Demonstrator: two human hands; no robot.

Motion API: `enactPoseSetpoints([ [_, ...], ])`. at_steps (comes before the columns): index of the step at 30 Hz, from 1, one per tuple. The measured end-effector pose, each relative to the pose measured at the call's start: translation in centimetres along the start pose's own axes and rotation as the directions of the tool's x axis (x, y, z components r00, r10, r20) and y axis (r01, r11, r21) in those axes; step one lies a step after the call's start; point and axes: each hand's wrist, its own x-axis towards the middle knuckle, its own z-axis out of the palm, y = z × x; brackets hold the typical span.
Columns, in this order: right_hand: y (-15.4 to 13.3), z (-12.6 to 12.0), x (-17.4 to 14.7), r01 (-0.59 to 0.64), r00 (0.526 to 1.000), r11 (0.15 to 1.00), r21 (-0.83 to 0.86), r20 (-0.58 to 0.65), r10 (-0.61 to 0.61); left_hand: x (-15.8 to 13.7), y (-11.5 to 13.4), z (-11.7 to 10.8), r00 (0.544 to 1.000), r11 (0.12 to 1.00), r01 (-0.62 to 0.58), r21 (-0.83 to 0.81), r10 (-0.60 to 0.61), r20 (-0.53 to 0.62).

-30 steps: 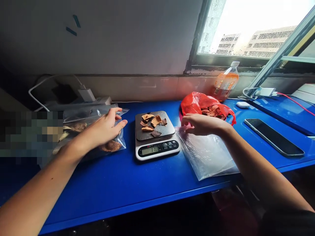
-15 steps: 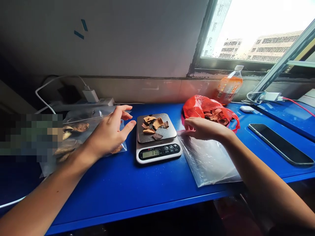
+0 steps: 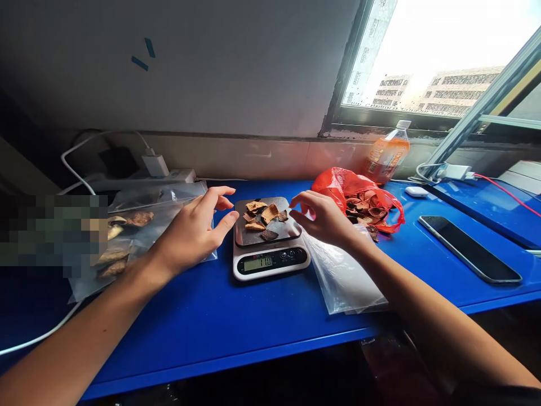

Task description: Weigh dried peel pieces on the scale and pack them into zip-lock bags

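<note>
Several dried brown peel-like pieces [image 3: 269, 213] lie on the steel plate of a white digital scale [image 3: 250, 276], whose display is lit with digits. My left hand [image 3: 198, 225] hovers just left of the plate, fingers apart and holding nothing. On the plate's right side my right hand [image 3: 318, 217] is curved with thumb and fingers apart, its fingertips close to the pieces. Behind that hand a red plastic bag [image 3: 332, 183] lies open, full of similar dark reddish-brown pieces. A clear plastic bag [image 3: 344, 282] lies flat under my right forearm.
Clear bags [image 3: 141, 242] with dried pieces lie at the left, partly behind a blurred patch. A phone [image 3: 469, 248], a white earbud case [image 3: 416, 192] and an orange drink bottle [image 3: 389, 152] stand or lie rightward. A charger [image 3: 155, 163] and cables run along the wall. The blue table [image 3: 203, 344] has a front edge.
My right hand has moved left from beside the red bag to the scale's plate, its fingers now apart. My left hand has shifted slightly right, nearer the plate. The view has turned a little.
</note>
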Motion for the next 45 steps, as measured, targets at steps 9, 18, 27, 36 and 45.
enactPoseSetpoints([
  [9, 0.7, 2.8, 0.8, -0.240, 0.961, 0.951, 0.197, -0.089, 0.261, -0.1, 0.1, -0.1, 0.999, 0.999, -0.035, -0.008, 0.035, -0.012],
  [18, 1.0, 2.7, 0.9, -0.323, 0.944, 0.924, 0.204, 0.004, 0.329, 0.1, -0.1, 0.1, 0.999, 0.999, -0.045, 0.001, 0.045, -0.016],
  [27, 2.1, 2.0, 0.9, -0.430, 0.901, 0.795, 0.428, 0.140, 0.411, -0.1, 0.2, -0.2, 1.000, 1.000, -0.026, -0.005, 0.026, -0.016],
  [36, 3.9, 0.5, 0.7, -0.340, 0.940, 0.914, 0.221, 0.073, 0.332, -0.1, 0.3, -0.5, 1.000, 1.000, -0.023, -0.021, 0.023, -0.019],
  [45, 3.7, -1.4, 0.3, -0.192, 0.921, 0.980, -0.057, 0.335, 0.200, -0.1, 0.4, -0.6, 0.996, 0.997, -0.074, -0.027, 0.073, -0.042],
])
